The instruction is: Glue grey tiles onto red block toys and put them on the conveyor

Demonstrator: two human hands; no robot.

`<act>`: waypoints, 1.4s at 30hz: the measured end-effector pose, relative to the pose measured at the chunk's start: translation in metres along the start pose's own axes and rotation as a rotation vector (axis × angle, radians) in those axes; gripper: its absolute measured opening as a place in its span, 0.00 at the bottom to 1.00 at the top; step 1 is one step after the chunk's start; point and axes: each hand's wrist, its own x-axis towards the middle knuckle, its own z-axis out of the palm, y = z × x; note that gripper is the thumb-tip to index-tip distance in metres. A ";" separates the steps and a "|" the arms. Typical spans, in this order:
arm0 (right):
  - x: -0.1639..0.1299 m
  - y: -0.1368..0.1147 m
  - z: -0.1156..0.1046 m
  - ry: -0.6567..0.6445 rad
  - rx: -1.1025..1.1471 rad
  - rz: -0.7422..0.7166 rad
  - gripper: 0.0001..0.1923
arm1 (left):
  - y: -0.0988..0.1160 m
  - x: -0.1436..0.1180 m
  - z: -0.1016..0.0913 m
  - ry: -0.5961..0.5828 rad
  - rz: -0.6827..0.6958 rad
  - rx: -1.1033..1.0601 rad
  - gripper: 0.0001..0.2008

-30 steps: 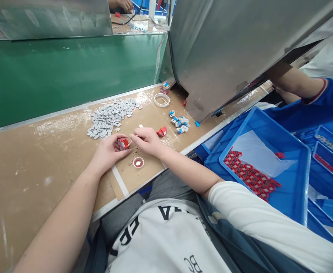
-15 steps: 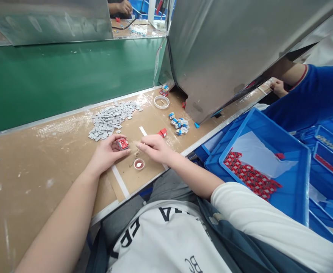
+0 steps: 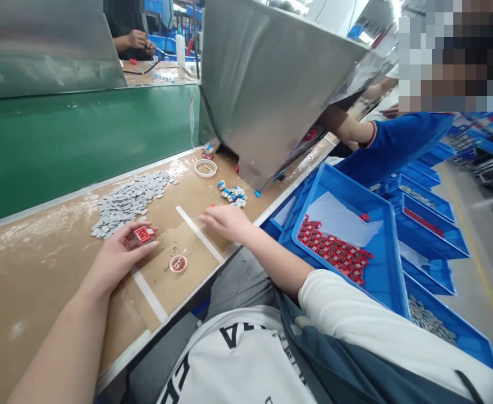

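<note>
My left hand (image 3: 120,255) is closed around a small red plastic case (image 3: 142,233) with a grey edge, held just above the table. My right hand (image 3: 225,222) is palm down over the brown tabletop, fingers stretched out and slightly blurred, with nothing visible in them. Just beyond its fingers a bit of a red piece (image 3: 212,205) shows, mostly hidden by the hand. Between my hands stands a small round cup (image 3: 178,264) of reddish stuff, with a thin pale stick (image 3: 182,254) leaning in it. Behind my left hand lies a pile of small grey plates (image 3: 126,202).
Several white-and-blue pieces (image 3: 234,195) lie beyond my right hand, near a white ring (image 3: 205,168). A metal panel (image 3: 267,95) rises behind them. To the right, a blue bin (image 3: 392,252) holds rows of red parts. A co-worker's blue sleeve (image 3: 402,146) is beyond it.
The view has swung to the right. The thin stick now rests in the cup, and my right hand has moved away from the red case towards the red piece. My left hand still holds the case.
</note>
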 end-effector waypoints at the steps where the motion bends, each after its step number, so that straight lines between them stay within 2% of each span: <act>1: 0.004 0.017 -0.008 0.081 -0.017 0.096 0.26 | 0.000 0.000 0.000 0.006 -0.005 -0.007 0.40; 3: 0.014 0.050 -0.023 0.215 -0.034 0.230 0.23 | 0.000 0.000 0.000 0.028 -0.011 -0.019 0.41; 5: 0.026 0.075 -0.034 0.265 -0.053 0.273 0.21 | -0.001 0.000 0.000 0.040 -0.010 -0.030 0.42; 8: 0.047 0.092 -0.041 0.125 -0.162 0.324 0.26 | -0.006 0.003 -0.002 0.026 0.009 -0.031 0.41; 11: 0.068 0.090 -0.039 -0.040 -0.212 0.364 0.24 | -0.012 0.006 -0.004 0.025 0.050 -0.029 0.41; 15: 0.089 0.073 -0.043 -0.101 -0.166 0.323 0.16 | -0.012 0.001 -0.002 0.106 0.103 -0.052 0.39; 18: 0.101 0.060 -0.043 -0.039 -0.074 0.245 0.13 | -0.010 -0.002 -0.001 0.133 0.136 -0.102 0.35; 20: 0.112 0.048 -0.035 0.012 0.034 0.144 0.15 | -0.012 0.000 -0.001 0.200 0.187 -0.146 0.33; 21: 0.117 0.039 -0.027 0.029 0.166 0.082 0.17 | -0.012 0.001 -0.002 0.240 0.202 -0.158 0.33; 23: 0.128 0.012 -0.009 0.010 0.698 -0.039 0.23 | -0.015 0.002 -0.004 0.341 0.237 -0.178 0.32; 25: 0.138 -0.022 0.013 -0.067 1.155 -0.102 0.28 | -0.016 0.001 -0.007 0.407 0.280 -0.203 0.32; 28: 0.147 -0.067 0.045 -0.170 1.499 -0.071 0.31 | -0.018 -0.002 -0.012 0.441 0.348 -0.231 0.35; 31: 0.149 -0.088 0.067 -0.222 1.570 -0.059 0.32 | -0.019 -0.002 -0.016 0.457 0.363 -0.253 0.39; 34: 0.143 -0.085 0.078 -0.239 1.540 -0.094 0.31 | -0.021 -0.001 -0.017 0.478 0.346 -0.262 0.42; 38: 0.130 -0.080 0.080 -0.184 1.522 -0.170 0.29 | -0.023 -0.001 -0.012 0.429 0.288 -0.298 0.42; 42: 0.126 -0.084 0.080 -0.206 1.458 -0.343 0.32 | -0.024 -0.002 -0.009 0.419 0.219 -0.221 0.43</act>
